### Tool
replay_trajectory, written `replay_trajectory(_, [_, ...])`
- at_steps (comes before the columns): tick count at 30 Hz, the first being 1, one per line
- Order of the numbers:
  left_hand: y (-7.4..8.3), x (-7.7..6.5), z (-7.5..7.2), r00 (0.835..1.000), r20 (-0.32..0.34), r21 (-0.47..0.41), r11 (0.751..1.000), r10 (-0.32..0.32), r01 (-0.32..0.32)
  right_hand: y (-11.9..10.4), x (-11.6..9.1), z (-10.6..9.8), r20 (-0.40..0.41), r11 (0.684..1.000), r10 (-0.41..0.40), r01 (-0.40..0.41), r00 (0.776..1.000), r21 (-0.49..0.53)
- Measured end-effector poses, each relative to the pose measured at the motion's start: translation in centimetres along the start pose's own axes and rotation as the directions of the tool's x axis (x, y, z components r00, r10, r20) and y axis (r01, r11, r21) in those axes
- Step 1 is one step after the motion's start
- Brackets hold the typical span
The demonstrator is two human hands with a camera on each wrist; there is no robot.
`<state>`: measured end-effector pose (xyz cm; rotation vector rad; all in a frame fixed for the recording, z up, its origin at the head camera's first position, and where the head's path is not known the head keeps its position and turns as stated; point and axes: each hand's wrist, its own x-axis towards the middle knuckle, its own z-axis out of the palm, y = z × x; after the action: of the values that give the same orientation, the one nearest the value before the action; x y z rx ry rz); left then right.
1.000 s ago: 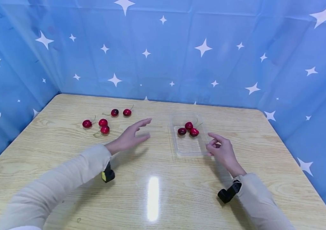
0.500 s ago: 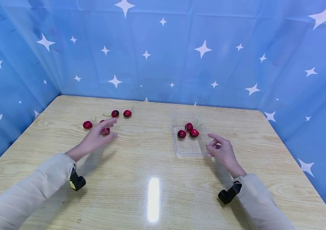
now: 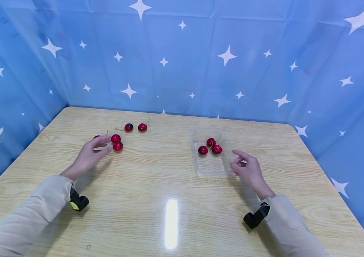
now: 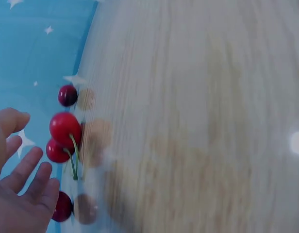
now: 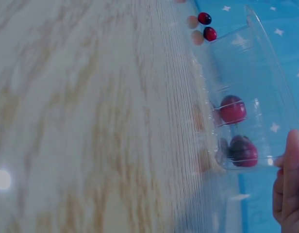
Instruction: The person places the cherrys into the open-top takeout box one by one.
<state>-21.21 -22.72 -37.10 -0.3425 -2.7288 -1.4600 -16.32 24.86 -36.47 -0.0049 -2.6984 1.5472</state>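
Observation:
My left hand [image 3: 90,155] hovers just left of two red cherries, an upper cherry [image 3: 116,138] and a lower cherry [image 3: 117,146], which lie together. In the left wrist view its fingers [image 4: 24,171] are spread, with nothing gripped. Partly behind this hand is another cherry [image 3: 96,136]. My right hand [image 3: 248,173] holds the right edge of a clear plastic container [image 3: 212,173], its fingertips against the rim in the right wrist view. Three cherries sit inside, including a dark cherry [image 3: 203,150]. Part of the right hand lies outside its wrist view.
Farther back on the wooden table [image 3: 156,171] lie a dark stemmed cherry [image 3: 128,127] and a red cherry [image 3: 142,127]. A blue curtain with white stars [image 3: 182,71] borders the table's back and sides.
My left hand has moved left across the table, passing over the paired cherries to their left side. The right hand and the container have stayed in place.

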Motion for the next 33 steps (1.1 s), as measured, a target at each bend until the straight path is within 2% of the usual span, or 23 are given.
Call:
replay_trajectory(9, [-1.5, 0.0, -0.4, 0.996, 0.045, 0.060, 0.996, -0.072, 0.069, -0.2, 0.0, 0.1, -0.001, 1.000, -0.006, 0.006, 1.000, 0.008])
replay_trajectory(18, [-2.4, 0.5, -0.2, 0.997, 0.033, 0.119, 0.991, -0.069, 0.065, -0.1, 0.1, 0.1, -0.007, 1.000, -0.013, 0.013, 1.000, -0.009])
replay_trajectory(24, [-2.8, 0.7, -0.1, 0.997, 0.014, 0.128, 0.989, -0.071, 0.068, -0.1, 0.2, 0.1, -0.023, 1.000, -0.011, 0.010, 1.000, -0.017])
replay_trajectory(33, [-2.7, 0.7, 0.0, 0.996, 0.006, 0.131, 0.987, -0.093, 0.091, -0.1, 0.1, 0.0, -0.001, 1.000, -0.004, 0.004, 1.000, -0.008])
